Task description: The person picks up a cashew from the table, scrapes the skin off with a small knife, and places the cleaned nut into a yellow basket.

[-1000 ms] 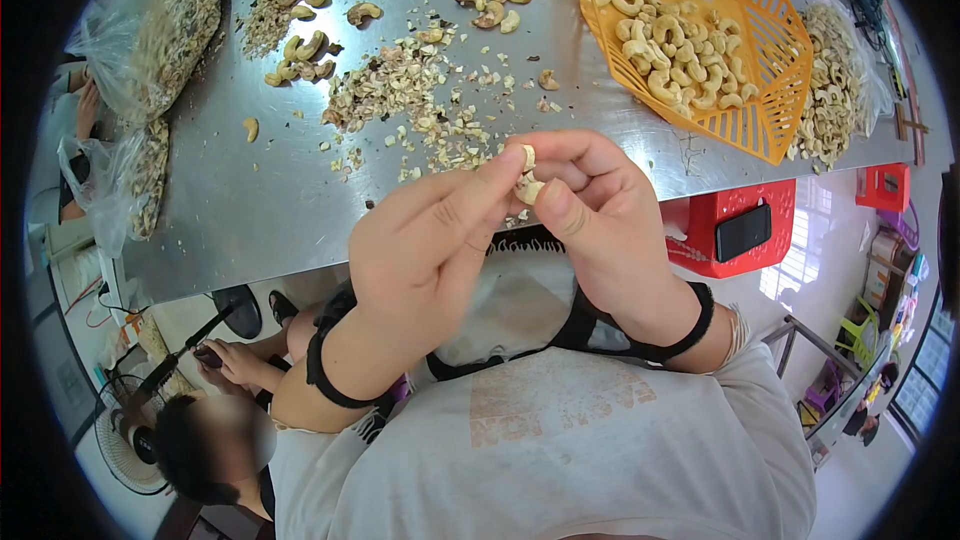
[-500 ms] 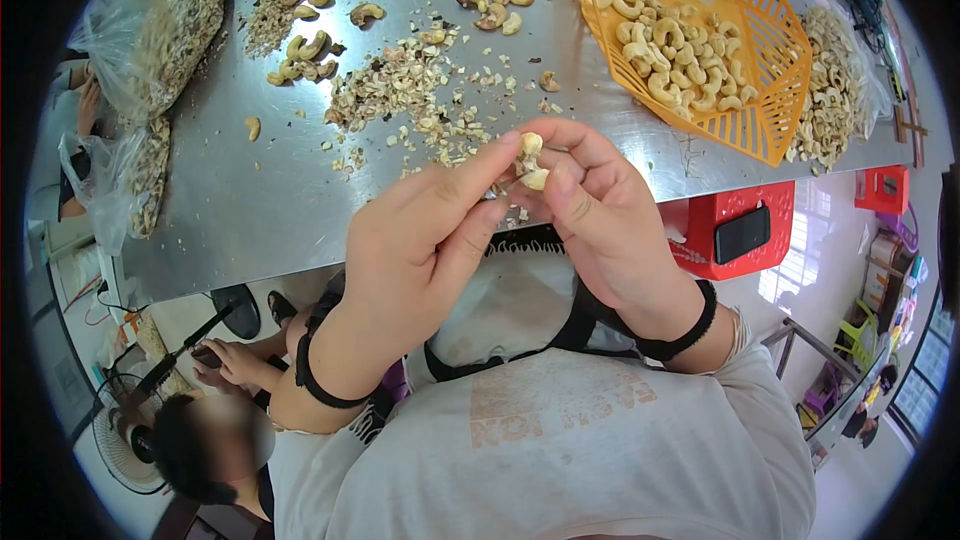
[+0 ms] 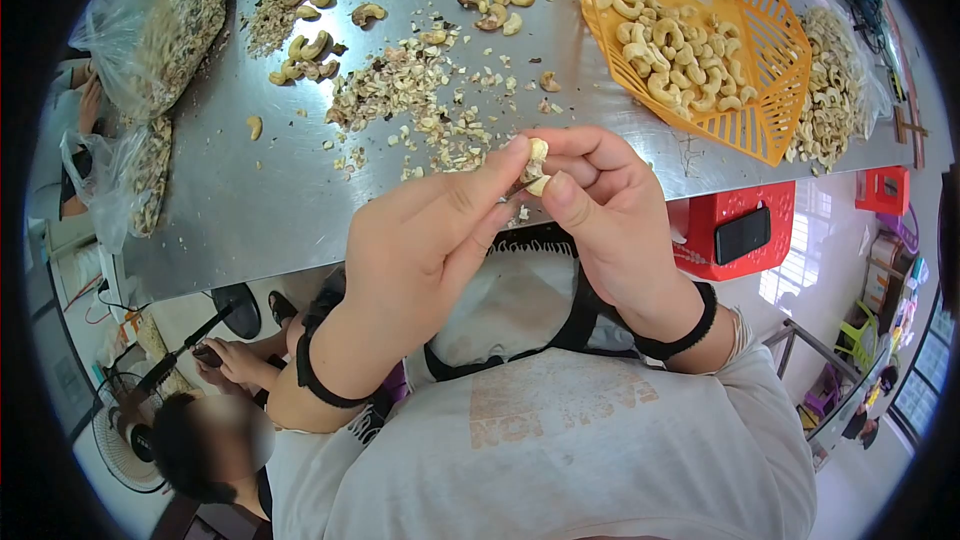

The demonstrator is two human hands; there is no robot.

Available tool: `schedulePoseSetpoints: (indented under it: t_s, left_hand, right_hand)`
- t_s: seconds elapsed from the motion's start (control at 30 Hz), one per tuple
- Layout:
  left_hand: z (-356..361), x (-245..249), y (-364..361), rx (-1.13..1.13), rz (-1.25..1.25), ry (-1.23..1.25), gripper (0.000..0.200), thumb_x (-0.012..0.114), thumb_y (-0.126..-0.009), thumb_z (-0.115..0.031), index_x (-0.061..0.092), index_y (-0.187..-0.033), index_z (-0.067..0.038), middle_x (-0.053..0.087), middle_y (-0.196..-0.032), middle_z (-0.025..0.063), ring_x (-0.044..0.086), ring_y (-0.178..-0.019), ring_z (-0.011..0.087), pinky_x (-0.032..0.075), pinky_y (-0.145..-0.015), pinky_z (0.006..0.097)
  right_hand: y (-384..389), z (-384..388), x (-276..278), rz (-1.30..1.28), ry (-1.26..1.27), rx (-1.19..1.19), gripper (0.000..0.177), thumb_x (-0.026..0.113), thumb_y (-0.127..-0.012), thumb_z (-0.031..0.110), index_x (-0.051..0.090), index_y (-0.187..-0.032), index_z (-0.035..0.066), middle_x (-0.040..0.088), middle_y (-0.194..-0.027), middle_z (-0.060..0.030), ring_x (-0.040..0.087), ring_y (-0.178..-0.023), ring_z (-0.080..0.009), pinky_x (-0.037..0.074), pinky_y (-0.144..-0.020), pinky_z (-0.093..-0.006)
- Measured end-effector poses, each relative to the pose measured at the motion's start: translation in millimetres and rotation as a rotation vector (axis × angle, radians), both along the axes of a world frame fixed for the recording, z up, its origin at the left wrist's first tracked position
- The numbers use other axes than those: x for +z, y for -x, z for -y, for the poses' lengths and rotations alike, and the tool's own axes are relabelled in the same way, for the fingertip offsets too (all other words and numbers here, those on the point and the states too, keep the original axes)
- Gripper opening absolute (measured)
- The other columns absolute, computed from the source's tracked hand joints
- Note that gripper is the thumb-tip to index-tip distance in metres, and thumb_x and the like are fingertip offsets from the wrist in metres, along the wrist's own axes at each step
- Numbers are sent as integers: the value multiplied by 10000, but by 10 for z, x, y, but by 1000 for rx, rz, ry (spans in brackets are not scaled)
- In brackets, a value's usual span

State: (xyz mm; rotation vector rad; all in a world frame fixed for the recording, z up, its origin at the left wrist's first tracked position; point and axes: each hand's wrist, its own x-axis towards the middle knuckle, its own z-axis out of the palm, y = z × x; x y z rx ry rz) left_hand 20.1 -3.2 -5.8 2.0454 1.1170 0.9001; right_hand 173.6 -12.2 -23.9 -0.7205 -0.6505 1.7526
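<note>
In the middle of the head view, a curved pale cashew nut with brownish patches is pinched by my right hand, thumb below and fingers behind. My left hand is closed around a small, thin metal blade, mostly hidden by the fingers. Its tip lies against the nut's inner side, and the left fingertips touch the nut's upper left. Below and beyond my hands, skin flakes and nut crumbs lie on the metal table.
An orange basket of cashews stands at right, beside a heap of cashews on plastic. Bags of pieces lie left. Small cashew groups dot the table. A red stool carries a phone. Another person sits lower left.
Both hands and the nut have shifted slightly to the right and down. The nut has turned a little, and the blade now rests against it.
</note>
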Motion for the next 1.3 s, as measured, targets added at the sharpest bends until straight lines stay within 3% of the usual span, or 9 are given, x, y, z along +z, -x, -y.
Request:
schedulePoseSetpoints:
  t_s: [0.17,0.27,0.33,0.67,0.97,1.07,1.13,1.3]
  left_hand:
    - [-10,-75,-3,66,-82,-260,414,618,-652,15,563,-1047,-97,594,-759,85,558,-598,206,438,-503,252]
    - [-15,-50,-7,62,-5,-183,361,599,-674,19,578,-1019,-85,591,-746,79,551,-593,193,433,-514,242]
    - [-10,-10,0,64,118,39,352,582,-695,18,567,-1034,-80,596,-759,76,554,-607,179,432,-537,239]
    - [-27,25,18,-5,106,99,389,577,-704,11,537,-1079,-86,599,-798,85,573,-651,190,439,-561,245]
    - [-32,-78,23,37,-69,-235,390,586,-679,21,561,-1049,-98,587,-747,74,550,-590,197,430,-508,247]
    - [-25,-63,13,73,17,-72,369,571,-697,17,566,-1045,-105,582,-731,74,538,-586,182,420,-514,244]
    - [-17,-36,33,49,213,249,347,552,-721,5,564,-1049,-109,581,-725,73,538,-609,164,415,-542,236]
    - [-34,25,71,6,126,243,347,544,-740,-12,546,-1075,-101,594,-762,71,544,-638,155,417,-577,226]
  right_hand:
    - [6,29,12,29,-15,-21,271,572,-778,71,464,-1012,-12,559,-977,-107,536,-900,-132,431,-791,-239]
    - [1,16,8,-3,-4,0,266,569,-778,63,459,-1009,-10,556,-977,-106,534,-904,-134,429,-795,-242]
    - [2,11,18,-26,-11,1,262,565,-781,63,456,-1008,-10,554,-979,-104,533,-907,-135,428,-797,-243]
    - [-11,22,-14,-19,-27,14,254,547,-788,44,454,-1017,-14,549,-988,-101,530,-916,-139,429,-800,-248]
    - [32,37,-21,21,-47,-32,252,558,-775,26,466,-1004,-24,556,-975,-109,544,-896,-151,435,-798,-260]
    - [32,31,-8,2,-3,-19,247,552,-781,32,462,-1004,-24,559,-962,-106,546,-888,-151,437,-792,-262]
    - [13,25,6,-4,6,-1,249,549,-785,37,456,-1009,-22,558,-961,-104,544,-891,-150,435,-793,-260]
    - [-2,14,19,-17,-8,21,263,541,-793,47,440,-1027,-20,551,-968,-102,536,-900,-146,429,-797,-255]
